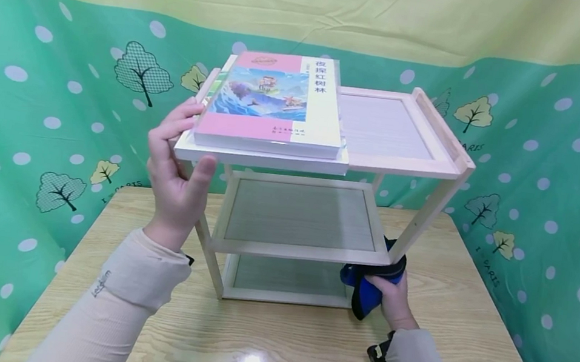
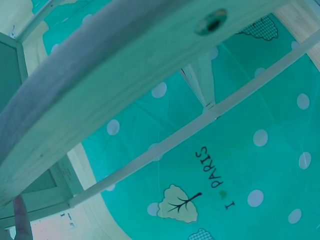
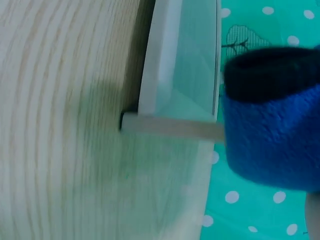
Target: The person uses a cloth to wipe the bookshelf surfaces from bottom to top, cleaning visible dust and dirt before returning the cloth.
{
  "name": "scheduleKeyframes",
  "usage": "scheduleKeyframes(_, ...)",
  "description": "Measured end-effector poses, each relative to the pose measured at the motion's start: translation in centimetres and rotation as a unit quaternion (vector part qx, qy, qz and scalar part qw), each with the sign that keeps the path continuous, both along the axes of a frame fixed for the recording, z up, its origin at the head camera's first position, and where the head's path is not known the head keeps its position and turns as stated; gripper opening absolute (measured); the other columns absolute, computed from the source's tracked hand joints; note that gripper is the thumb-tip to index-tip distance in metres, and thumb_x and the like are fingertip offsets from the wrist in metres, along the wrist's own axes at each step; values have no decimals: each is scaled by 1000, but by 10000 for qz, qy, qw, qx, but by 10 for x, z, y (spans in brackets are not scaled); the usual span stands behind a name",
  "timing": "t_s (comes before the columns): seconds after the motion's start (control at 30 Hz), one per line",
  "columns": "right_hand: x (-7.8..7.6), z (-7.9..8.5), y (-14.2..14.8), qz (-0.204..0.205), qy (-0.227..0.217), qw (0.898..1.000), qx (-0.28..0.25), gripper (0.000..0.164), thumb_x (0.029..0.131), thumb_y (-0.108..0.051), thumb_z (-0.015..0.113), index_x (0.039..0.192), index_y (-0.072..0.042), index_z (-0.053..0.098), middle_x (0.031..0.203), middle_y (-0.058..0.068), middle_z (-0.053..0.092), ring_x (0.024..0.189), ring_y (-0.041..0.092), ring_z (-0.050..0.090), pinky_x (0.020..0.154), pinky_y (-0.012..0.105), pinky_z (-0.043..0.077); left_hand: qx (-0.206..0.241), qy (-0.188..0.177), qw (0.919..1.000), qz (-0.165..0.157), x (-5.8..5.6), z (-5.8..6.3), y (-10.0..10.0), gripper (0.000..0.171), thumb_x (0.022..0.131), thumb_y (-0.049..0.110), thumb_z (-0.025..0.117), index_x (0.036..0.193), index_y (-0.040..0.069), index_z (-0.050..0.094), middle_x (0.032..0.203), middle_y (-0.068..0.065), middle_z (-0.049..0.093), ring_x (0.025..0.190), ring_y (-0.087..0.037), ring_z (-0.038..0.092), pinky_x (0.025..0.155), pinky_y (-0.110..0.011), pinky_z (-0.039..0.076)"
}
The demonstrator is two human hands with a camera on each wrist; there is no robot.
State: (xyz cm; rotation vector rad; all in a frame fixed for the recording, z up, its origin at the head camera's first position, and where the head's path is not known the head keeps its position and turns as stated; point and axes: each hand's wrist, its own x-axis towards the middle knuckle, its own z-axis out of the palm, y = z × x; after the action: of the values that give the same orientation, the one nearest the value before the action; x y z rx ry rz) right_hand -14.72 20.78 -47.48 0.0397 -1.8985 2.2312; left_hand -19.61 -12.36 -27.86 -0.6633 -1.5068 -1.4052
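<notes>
A three-tier wooden shelf rack stands on the table. My left hand grips its upper left side beside the books, thumb raised in front; in the left wrist view a fingertip shows below the side rail. Two stacked books lie on the top tier's left half, a pink and white one above a thicker white-edged one. My right hand holds a fuzzy blue cloth with black edging at the front right leg. The right wrist view shows that cloth bunched up, hiding most of the hand.
The light wooden table extends in front of the rack and to both sides. A green and yellow curtain with dots and trees hangs behind and around it. A black strap piece sits at my right wrist.
</notes>
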Motion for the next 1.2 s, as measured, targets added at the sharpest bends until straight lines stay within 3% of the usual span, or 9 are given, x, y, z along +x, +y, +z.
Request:
scheduleKeyframes(0.13, -1, -4, 6, 314, -309, 9987, 272, 55, 75, 11, 59, 110, -32, 57, 103, -19, 65, 97, -1, 60, 89, 13, 47, 2, 16, 10000, -1, 0, 0, 0, 90, 83, 66, 66, 112, -16, 42, 128, -8, 60, 134, -34, 48, 112, -45, 45)
scheduleKeyframes(0.33, 0, -8, 11, 428, -745, 9937, 725, 57, 76, 6, 61, 118, -31, 50, 108, -23, 61, 102, -3, 55, 91, 13, 43, 9, 22, 10000, -25, 0, 0, 0, 90, 83, 66, 67, 112, -16, 42, 128, -7, 60, 134, -34, 48, 111, -44, 46)
scheduleKeyframes(0.63, 2, -23, 10, 455, -703, 9946, 620, 60, 76, 7, 62, 117, -35, 52, 107, -22, 61, 100, -2, 55, 90, 13, 43, 1, 8, 10000, -45, 0, 0, 0, 89, 83, 65, 67, 112, -16, 42, 129, -6, 60, 134, -34, 47, 111, -45, 45)
scheduleKeyframes(0.77, 3, -28, 8, 365, -913, 9925, 727, 57, 77, 5, 64, 121, -30, 51, 107, -22, 61, 100, -2, 56, 90, 13, 44, 13, 37, 10000, -56, 0, 1, 0, 89, 83, 65, 67, 112, -16, 42, 128, -6, 60, 134, -35, 47, 112, -46, 45)
scheduleKeyframes(0.93, 4, -35, 5, 165, -1093, 9885, 1029, 52, 81, 2, 65, 128, -12, 49, 104, -20, 60, 97, -3, 56, 87, 12, 46, 17, 52, 10000, -62, 1, 1, 1, 89, 83, 65, 67, 111, -16, 42, 128, -7, 60, 134, -35, 47, 111, -46, 45)
scheduleKeyframes(1.07, 6, -37, 2, 102, -1241, 9838, 1288, 58, 85, -1, 66, 139, -1, 43, 115, -11, 59, 100, -6, 54, 91, 11, 44, 9, 44, 10000, -70, 1, 1, 1, 89, 84, 65, 67, 112, -16, 41, 128, -7, 59, 134, -35, 47, 111, -45, 45)
scheduleKeyframes(1.2, 7, -35, 0, 203, -1371, 9777, 1576, 65, 93, -12, 66, 149, -8, 33, 138, 5, 50, 109, -8, 49, 100, 16, 38, 7, 45, 10000, -54, 1, 0, 1, 89, 84, 65, 67, 112, -16, 41, 128, -7, 60, 134, -35, 47, 111, -45, 45)
